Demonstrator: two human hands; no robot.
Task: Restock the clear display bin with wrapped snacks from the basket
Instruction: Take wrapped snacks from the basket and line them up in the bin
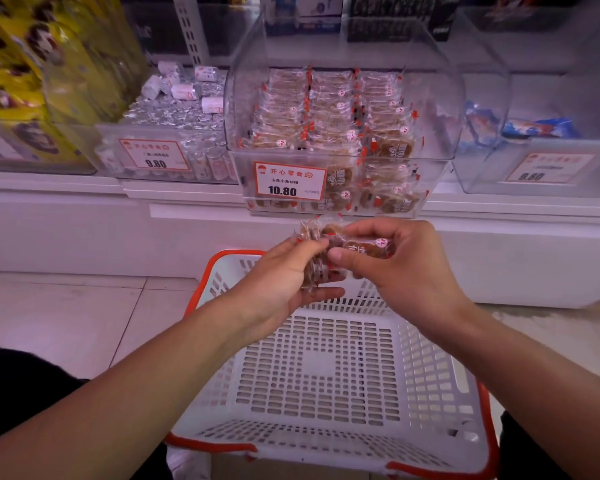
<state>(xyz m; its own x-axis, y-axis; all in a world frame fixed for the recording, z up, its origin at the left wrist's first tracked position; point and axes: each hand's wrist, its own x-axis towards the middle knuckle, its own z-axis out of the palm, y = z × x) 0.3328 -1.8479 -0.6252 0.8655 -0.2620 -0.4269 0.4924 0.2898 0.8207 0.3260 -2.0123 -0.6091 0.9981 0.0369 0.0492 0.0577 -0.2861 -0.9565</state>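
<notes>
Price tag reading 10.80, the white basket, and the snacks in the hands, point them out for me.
price tag (290,182): head view, its white middle.
basket (321,367): head view, bare perforated floor.
wrapped snacks (362,249): head view, top packet's wrapper.

The left hand (284,271) covers part of the stacked wrapped snacks (317,268), so their number cannot be told. The basket (323,368) is cut off at the bottom edge. Small print on the side price labels (155,154) is blurred.

Left of centre, a neighbouring bin (167,157) of foil-wrapped rolls (184,91) — yellow packets (32,64) beyond it.
</notes>
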